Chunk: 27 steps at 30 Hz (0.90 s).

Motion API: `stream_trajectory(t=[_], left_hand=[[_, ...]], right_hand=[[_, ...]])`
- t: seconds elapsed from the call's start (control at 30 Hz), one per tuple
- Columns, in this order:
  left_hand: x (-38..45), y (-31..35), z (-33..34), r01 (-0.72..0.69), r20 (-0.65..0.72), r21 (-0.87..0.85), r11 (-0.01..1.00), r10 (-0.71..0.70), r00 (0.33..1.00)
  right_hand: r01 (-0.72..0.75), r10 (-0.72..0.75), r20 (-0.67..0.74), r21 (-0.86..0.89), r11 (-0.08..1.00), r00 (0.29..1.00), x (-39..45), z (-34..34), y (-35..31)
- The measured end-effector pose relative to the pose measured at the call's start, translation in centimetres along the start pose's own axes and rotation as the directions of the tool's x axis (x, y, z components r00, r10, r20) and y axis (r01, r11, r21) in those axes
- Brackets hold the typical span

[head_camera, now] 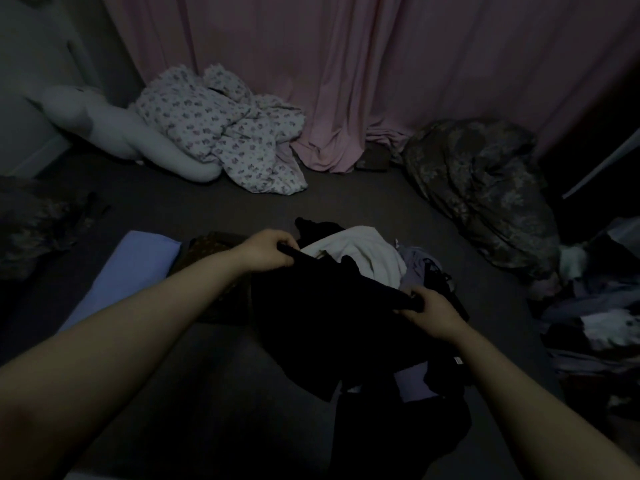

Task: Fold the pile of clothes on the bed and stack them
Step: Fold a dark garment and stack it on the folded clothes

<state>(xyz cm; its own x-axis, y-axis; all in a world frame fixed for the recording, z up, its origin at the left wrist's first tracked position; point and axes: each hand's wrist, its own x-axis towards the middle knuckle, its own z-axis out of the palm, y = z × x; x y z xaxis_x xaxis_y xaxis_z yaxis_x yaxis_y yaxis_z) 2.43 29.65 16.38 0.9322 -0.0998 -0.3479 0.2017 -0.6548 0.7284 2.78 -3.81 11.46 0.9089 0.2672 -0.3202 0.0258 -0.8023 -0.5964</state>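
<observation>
You hold one black soft garment [332, 306] lifted over the heap, gripped along its top edge.

Your left hand [266, 251] clenches the edge at about 11 o'clock of the garment, your right hand [429, 311] pinches it at about 3 o'clock. It hangs limp over the loose pile of mixed clothes [363, 258] on the dark grey bed sheet [225, 209]. It likely handles light, floppy and creasing easily, so take it by corners or seams and keep it taut. A folded pale blue cloth [138, 265] lies at 9 o'clock of the pile.
</observation>
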Motion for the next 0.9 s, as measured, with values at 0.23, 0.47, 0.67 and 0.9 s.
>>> stream_trajectory(t=[0.23,0.47,0.67,0.9], left_hand=[[-0.4,-0.6,-0.1,-0.041,-0.162,-0.030,0.999,0.036,0.986],[-0.1,-0.2,0.0,-0.170,-0.212,0.035,0.985,0.173,0.962],[0.4,-1.3,-1.7,-0.049,-0.222,0.195,0.980,0.093,0.971],[1.3,-4.2,-2.0,0.407,-0.314,0.039,0.913,-0.375,0.872]], right_hand=[[0.056,-0.070,0.064,0.187,0.981,0.995,-1.4,-2.1,-1.6],[0.058,-0.132,-0.240,-0.292,0.955,0.962,-0.8,-2.7,-1.3],[-0.213,-0.090,-0.548,-0.465,0.859,0.832,-0.3,-3.7,1.7],[-0.359,0.337,-0.224,-0.065,0.931,0.915,2.0,-4.8,1.9]])
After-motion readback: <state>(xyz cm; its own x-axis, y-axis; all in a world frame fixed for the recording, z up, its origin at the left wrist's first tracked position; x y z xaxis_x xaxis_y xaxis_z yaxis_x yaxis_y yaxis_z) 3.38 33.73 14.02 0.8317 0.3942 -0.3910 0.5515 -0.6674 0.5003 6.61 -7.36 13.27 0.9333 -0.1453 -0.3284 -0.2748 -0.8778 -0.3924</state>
